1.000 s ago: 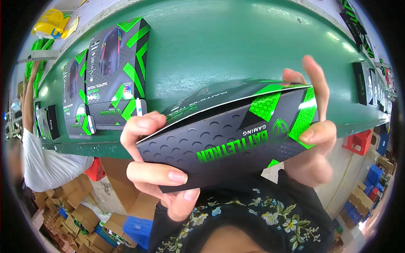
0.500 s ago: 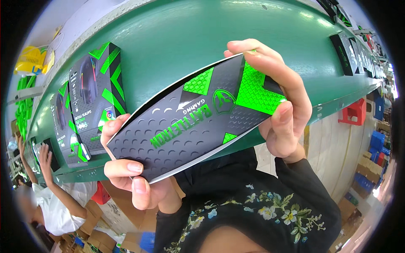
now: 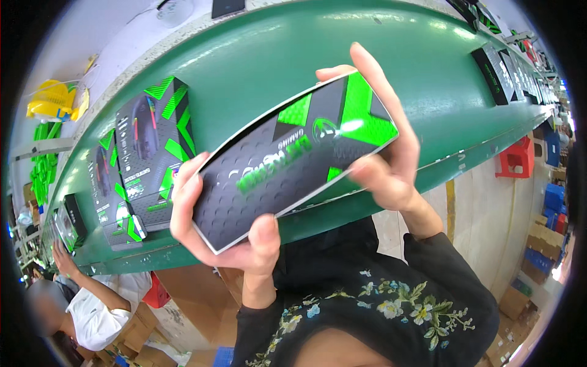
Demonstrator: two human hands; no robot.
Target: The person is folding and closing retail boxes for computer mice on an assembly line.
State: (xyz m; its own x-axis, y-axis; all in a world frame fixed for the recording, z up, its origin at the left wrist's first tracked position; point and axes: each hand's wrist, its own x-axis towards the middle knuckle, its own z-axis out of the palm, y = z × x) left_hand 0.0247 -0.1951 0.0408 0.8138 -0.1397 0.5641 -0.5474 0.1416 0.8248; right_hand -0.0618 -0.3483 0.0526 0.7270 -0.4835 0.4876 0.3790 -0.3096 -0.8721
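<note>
In front of me, above the green work surface [image 3: 257, 67], I hold a black and bright green cardboard box sleeve [image 3: 263, 168] tilted up to the right. A dark slit runs along its upper long edge, between its near panel and the white-edged board behind. My left hand [image 3: 262, 248] grips the lower left end, thumb at the lower edge and fingers around the left side. Around the right end is my right hand [image 3: 400, 174], its index finger stretched along the short edge and its thumb, blurred, at the lower edge. The sleeve's inside is hidden.
Flat black and green printed sleeves [image 3: 143, 144] overlap on the table to the left. A row of dark boxes [image 3: 492, 76] stands along the right. At far left a co-worker in a white shirt [image 3: 104, 312] reaches toward a box [image 3: 70, 223]. A red stool [image 3: 515, 160] stands beyond the table edge.
The sleeve's bowed near panel has flattened and its ends look squarer. My left hand has moved right along with the sleeve's left end. My right index finger has straightened.
</note>
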